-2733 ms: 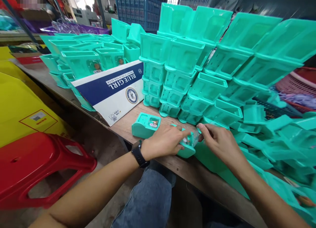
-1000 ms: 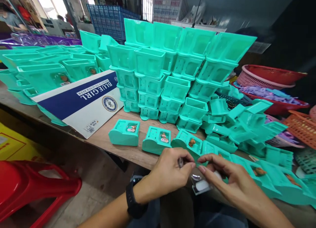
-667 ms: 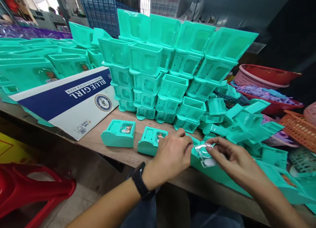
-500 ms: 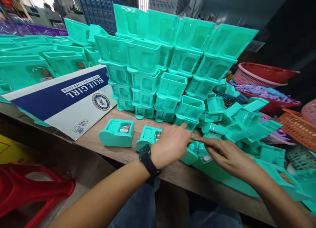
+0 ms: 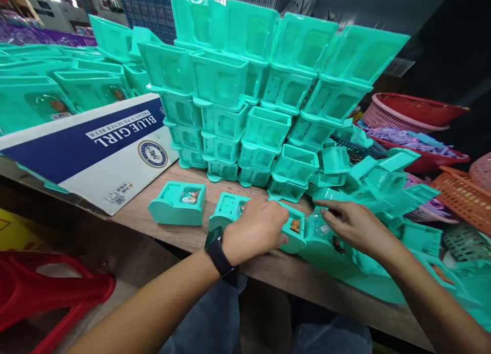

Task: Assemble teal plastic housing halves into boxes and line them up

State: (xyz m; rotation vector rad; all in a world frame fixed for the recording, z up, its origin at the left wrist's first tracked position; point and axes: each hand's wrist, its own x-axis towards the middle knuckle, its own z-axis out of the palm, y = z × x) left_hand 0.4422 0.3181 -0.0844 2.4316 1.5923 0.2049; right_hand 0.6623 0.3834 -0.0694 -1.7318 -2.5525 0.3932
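Note:
My left hand (image 5: 256, 230), with a black watch on the wrist, grips a teal plastic base (image 5: 295, 237) at the front of the wooden table (image 5: 268, 269). A small brown figure (image 5: 295, 225) sits in the base's recess. My right hand (image 5: 355, 227) is just right of it, its fingertips holding a clear plastic cover (image 5: 316, 222) down against the neighbouring teal piece. Two more teal bases lie to the left: one (image 5: 176, 205) stands apart, and the other (image 5: 229, 206) is partly under my left hand.
A tall stack of teal trays (image 5: 249, 88) rises behind my hands, with loose teal parts (image 5: 387, 185) to the right. A Blue Girl cardboard box (image 5: 95, 144) lies at the left. Red baskets (image 5: 420, 113) and an orange basket (image 5: 468, 195) stand at the right. A red stool (image 5: 34, 292) is below the table.
My hands moved from in front of my lap up onto the table. The clear cover went from being held in the air to being pressed beside the base with the brown figure. The view shifted right.

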